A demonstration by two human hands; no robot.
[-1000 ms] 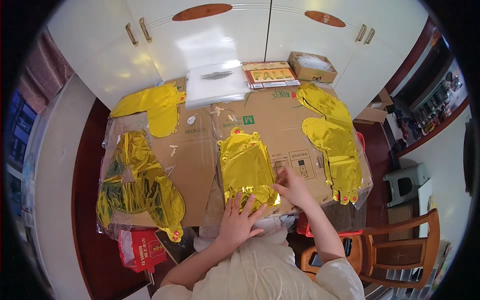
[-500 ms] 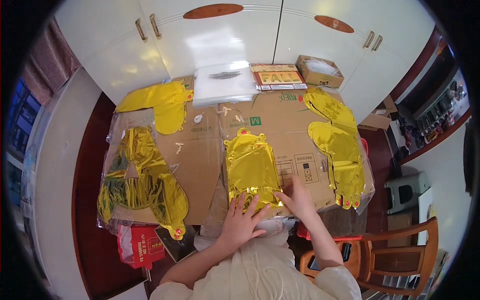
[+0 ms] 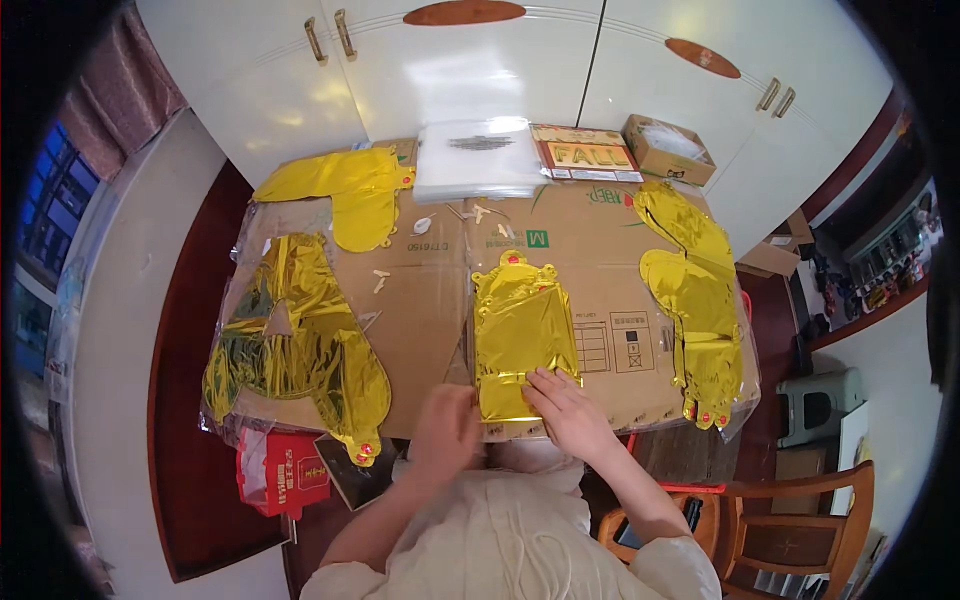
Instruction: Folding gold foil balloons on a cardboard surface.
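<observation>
Beside the central gold foil (image 3: 522, 325), the left hand (image 3: 446, 430) blurs.

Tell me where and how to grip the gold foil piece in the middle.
Probably pinch the gold foil piece along its left edge, left hand coming from the left: the piece lies flat, that fairly straight edge is mostly uncovered, with cardboard beside it, and the right hand rests on its near right part.

A loose cream top (image 3: 460, 545) with short sleeves (image 3: 678, 570) is worn (pale cords (image 3: 541, 540) loop down its front).
</observation>
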